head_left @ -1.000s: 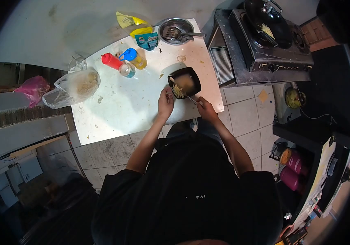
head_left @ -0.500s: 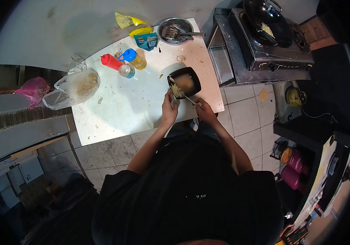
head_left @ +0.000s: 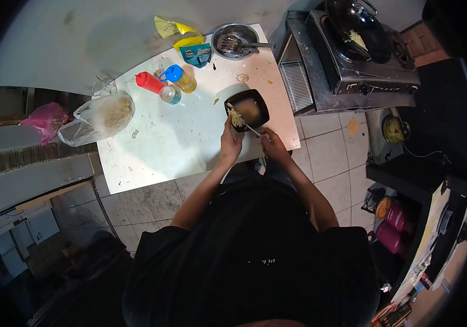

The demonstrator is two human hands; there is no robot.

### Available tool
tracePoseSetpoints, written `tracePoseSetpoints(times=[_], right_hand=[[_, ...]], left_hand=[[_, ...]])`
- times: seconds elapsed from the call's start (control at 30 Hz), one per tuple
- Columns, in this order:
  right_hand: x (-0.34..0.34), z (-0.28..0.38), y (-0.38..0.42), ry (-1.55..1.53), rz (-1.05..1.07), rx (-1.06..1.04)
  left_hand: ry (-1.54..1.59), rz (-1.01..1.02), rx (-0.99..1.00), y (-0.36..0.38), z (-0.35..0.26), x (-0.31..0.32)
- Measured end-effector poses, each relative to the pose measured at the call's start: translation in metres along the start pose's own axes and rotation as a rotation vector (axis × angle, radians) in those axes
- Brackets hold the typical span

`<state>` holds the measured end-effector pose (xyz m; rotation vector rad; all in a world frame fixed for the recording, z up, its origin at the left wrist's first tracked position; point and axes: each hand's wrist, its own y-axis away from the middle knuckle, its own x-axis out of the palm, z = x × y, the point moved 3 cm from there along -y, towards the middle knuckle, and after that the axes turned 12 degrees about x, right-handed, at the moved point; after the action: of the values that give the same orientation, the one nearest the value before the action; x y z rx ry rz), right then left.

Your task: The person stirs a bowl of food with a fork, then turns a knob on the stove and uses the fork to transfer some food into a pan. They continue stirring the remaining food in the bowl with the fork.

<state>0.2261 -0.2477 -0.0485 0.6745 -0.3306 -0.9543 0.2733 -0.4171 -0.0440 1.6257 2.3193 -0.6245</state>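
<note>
A black squarish bowl stands near the right front corner of the table, with pale strips of food gathered along its left side and a brownish patch at its bottom. My left hand grips the bowl's near left edge, its thumb and fingers around the rim. In my right hand, closed fingers hold the pale thin handle of a spoon or fork. The tip of this utensil reaches into the food, so its shape is hidden.
On the white table are a red squeeze bottle, a blue-capped bottle, a small jar, a teal packet, a metal bowl with utensils, and a plastic bag. A stove with a wok stands right.
My right hand and the utensil have shifted only slightly at the bowl. My left hand stays at the bowl's edge. The whole view has moved a touch.
</note>
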Motion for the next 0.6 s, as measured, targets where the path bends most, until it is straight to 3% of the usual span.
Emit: tracePoseSetpoints(times=[0.17, 0.6], right_hand=[[-0.001, 0.001, -0.001, -0.032, 0.024, 0.027], [-0.010, -0.012, -0.004, -0.209, 0.041, 0.022]], left_hand=[[0.112, -0.005, 0.048, -0.004, 0.006, -0.002], [0.091, -0.183, -0.132, -0.003, 0.042, -0.023]])
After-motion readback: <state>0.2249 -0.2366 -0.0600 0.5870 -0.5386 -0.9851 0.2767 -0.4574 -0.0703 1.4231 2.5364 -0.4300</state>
